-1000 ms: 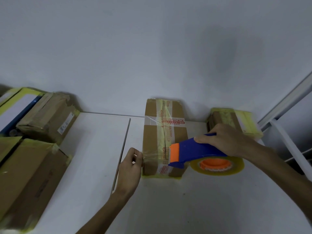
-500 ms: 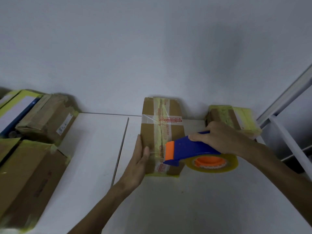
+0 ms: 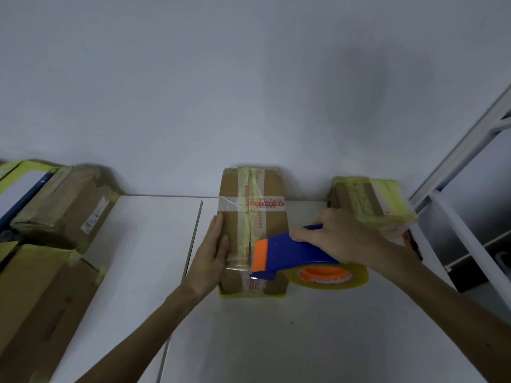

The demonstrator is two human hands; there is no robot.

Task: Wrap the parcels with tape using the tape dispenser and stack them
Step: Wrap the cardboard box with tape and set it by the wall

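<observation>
Plain pale wall (image 3: 249,78), white tabletop (image 3: 276,341), white shelving frame (image 3: 456,161)

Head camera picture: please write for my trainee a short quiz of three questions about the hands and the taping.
1. True or false: the left hand rests with straight fingers on the middle parcel.
2. Which hand grips the tape dispenser? A: left. B: right.
3. Fill in: the dispenser's body is ____, with an orange front.

Key: 1 true; 2 B, the right hand; 3 blue.
</observation>
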